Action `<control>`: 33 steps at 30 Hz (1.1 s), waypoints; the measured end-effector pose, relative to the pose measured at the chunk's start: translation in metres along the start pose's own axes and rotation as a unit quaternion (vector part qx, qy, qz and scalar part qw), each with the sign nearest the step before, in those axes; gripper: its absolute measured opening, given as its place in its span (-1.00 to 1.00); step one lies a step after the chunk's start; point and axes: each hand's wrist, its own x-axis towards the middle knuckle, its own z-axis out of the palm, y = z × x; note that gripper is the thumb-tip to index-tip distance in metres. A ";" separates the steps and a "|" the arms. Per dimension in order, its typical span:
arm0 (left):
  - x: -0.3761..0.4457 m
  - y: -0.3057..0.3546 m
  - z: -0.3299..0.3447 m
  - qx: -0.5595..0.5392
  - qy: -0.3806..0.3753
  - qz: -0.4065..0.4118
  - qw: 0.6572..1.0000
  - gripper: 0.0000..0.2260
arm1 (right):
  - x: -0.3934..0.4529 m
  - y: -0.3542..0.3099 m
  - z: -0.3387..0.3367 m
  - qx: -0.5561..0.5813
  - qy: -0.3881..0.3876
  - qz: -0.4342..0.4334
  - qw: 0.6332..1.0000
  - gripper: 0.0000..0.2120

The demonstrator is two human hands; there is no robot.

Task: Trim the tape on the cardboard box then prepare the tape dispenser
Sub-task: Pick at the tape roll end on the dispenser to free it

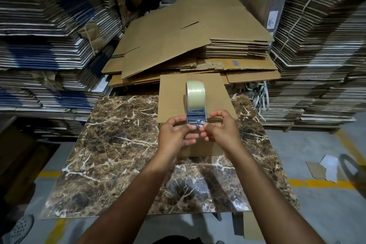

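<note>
A closed brown cardboard box [174, 93] stands on the far middle of a marble-patterned table [118, 154]. Above the box's near edge I hold a blue tape dispenser [196, 116] with a roll of clear tape [195, 95] on it. My left hand [175, 134] grips the dispenser's near end from the left. My right hand [219, 128] holds it from the right, thumb and forefinger pinching the crumpled loose tape end at the front. The dispenser's handle is hidden behind my fingers.
Flattened brown cartons [188, 41] lie piled just behind the table. Tall bundled stacks of flat cartons rise on the left [43, 45] and right [320, 55]. The floor has yellow lines [320, 183], with cardboard and paper scraps [326, 168] to the right.
</note>
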 end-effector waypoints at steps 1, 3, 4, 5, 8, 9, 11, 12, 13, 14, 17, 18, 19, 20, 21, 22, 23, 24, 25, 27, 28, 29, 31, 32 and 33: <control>0.002 0.000 -0.002 0.042 0.015 0.008 0.999 -0.83 | 0.001 -0.001 -0.002 -0.038 0.007 -0.011 0.999 -0.76; 0.007 0.001 -0.007 0.112 0.063 0.037 0.991 -0.86 | 0.003 -0.004 -0.007 -0.130 0.052 -0.064 0.988 -0.81; 0.009 0.001 -0.008 0.133 0.086 0.057 0.986 -0.87 | 0.005 -0.005 -0.008 -0.176 0.077 -0.105 0.976 -0.82; 0.009 0.002 -0.008 0.158 0.104 0.079 0.979 -0.87 | 0.007 -0.005 -0.009 -0.219 0.090 -0.143 0.961 -0.80; 0.008 0.004 -0.003 0.235 0.113 0.121 0.958 -0.81 | 0.010 -0.003 -0.003 -0.281 0.020 -0.181 0.942 -0.57; 0.007 0.002 -0.001 0.243 0.105 0.119 0.957 -0.80 | 0.010 0.001 0.000 -0.284 -0.008 -0.179 0.942 -0.50; 0.006 -0.003 0.002 0.223 0.099 0.103 0.964 -0.79 | 0.009 0.009 0.005 -0.277 -0.017 -0.186 0.943 -0.42; 0.006 -0.006 0.002 0.181 0.101 0.084 0.975 -0.80 | 0.007 0.012 0.006 -0.274 -0.005 -0.185 0.944 -0.40; 0.005 -0.008 0.001 0.130 0.103 0.057 0.985 -0.79 | 0.006 0.015 0.007 -0.272 0.008 -0.181 0.945 -0.41; 0.004 -0.011 -0.001 0.078 0.101 0.029 0.991 -0.79 | 0.004 0.018 0.008 -0.266 0.016 -0.179 0.947 -0.41; -0.007 -0.015 -0.014 -0.040 0.083 -0.032 0.995 -0.80 | -0.002 0.028 0.015 -0.214 0.001 -0.172 0.962 -0.41; -0.011 -0.015 -0.021 -0.075 0.076 -0.041 0.993 -0.81 | -0.003 0.031 0.019 -0.191 -0.013 -0.169 0.967 -0.41; -0.016 -0.015 -0.028 -0.098 0.074 -0.045 0.991 -0.82 | -0.005 0.033 0.024 -0.172 -0.027 -0.166 0.971 -0.42; -0.020 -0.015 -0.036 -0.117 0.074 -0.045 0.989 -0.82 | -0.008 0.035 0.030 -0.155 -0.041 -0.162 0.974 -0.42; -0.025 -0.015 -0.044 -0.132 0.075 -0.043 0.987 -0.81 | -0.011 0.037 0.037 -0.139 -0.056 -0.160 0.976 -0.43; -0.029 -0.014 -0.053 -0.151 0.077 -0.042 0.985 -0.80 | -0.014 0.040 0.046 -0.127 -0.069 -0.158 0.977 -0.43; -0.033 -0.014 -0.063 -0.164 0.078 -0.040 0.983 -0.77 | -0.016 0.043 0.055 -0.119 -0.079 -0.157 0.977 -0.43; -0.037 -0.013 -0.073 -0.167 0.077 -0.035 0.982 -0.76 | -0.019 0.047 0.065 -0.113 -0.088 -0.159 0.977 -0.43; -0.041 -0.013 -0.083 -0.163 0.076 -0.027 0.983 -0.75 | -0.023 0.050 0.075 -0.106 -0.099 -0.163 0.976 -0.43; -0.047 -0.014 -0.104 -0.144 0.093 -0.021 0.985 -0.82 | -0.029 0.057 0.095 -0.092 -0.126 -0.173 0.972 -0.44; -0.048 -0.015 -0.113 -0.130 0.109 -0.021 0.985 -0.91 | -0.031 0.061 0.104 -0.088 -0.140 -0.175 0.971 -0.45; -0.049 -0.018 -0.123 -0.123 0.128 -0.020 0.984 -0.96 | -0.032 0.065 0.114 -0.087 -0.153 -0.173 0.969 -0.46; -0.046 -0.025 -0.142 -0.123 0.155 -0.028 0.980 -0.98 | -0.032 0.076 0.134 -0.099 -0.169 -0.154 0.968 -0.48; -0.042 -0.029 -0.152 -0.127 0.169 -0.035 0.977 -0.93 | -0.032 0.082 0.143 -0.109 -0.173 -0.144 0.968 -0.49; -0.037 -0.035 -0.164 -0.133 0.181 -0.042 0.974 -0.85 | -0.031 0.086 0.152 -0.119 -0.178 -0.133 0.968 -0.49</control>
